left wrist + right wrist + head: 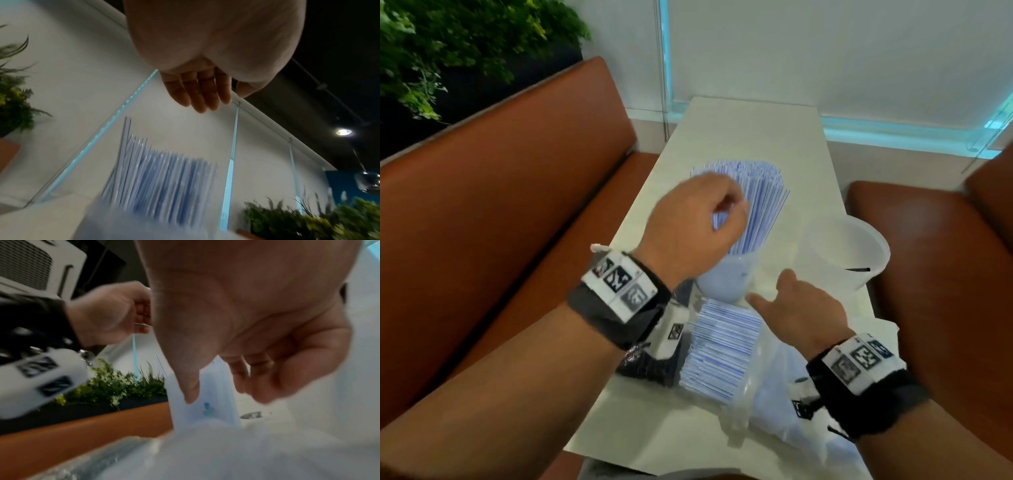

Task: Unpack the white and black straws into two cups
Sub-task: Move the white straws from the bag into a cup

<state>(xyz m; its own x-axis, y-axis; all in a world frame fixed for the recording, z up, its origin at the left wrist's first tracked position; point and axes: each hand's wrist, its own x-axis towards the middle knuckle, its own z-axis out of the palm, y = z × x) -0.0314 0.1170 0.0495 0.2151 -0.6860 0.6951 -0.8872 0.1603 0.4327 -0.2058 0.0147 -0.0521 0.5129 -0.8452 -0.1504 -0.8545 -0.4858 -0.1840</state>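
Head view shows the left hand [690, 222] raised over the near cup [726, 279], its fingers loosely curled with nothing visibly pinched between them; in the left wrist view the fingers [197, 92] hang together above the straw tips, apart from them. That cup stands upright on the pale worktop [753, 137] and carries a dense bundle of white straws [753, 195], too many and too blurred to count, their long axes upright and fanning away from the viewer. The right hand [796, 308] is lower, just beside the cup's base, fingers relaxed and spread, holding nothing. Under it a clear plastic bag [767, 387] lies flat with more white straws [722, 353] inside, their long axes running left to right. Two cups show in all: the second cup [859, 253], translucent, stands to the right near the worktop edge. A dark pack [654, 370] lies partly hidden below the left wrist.
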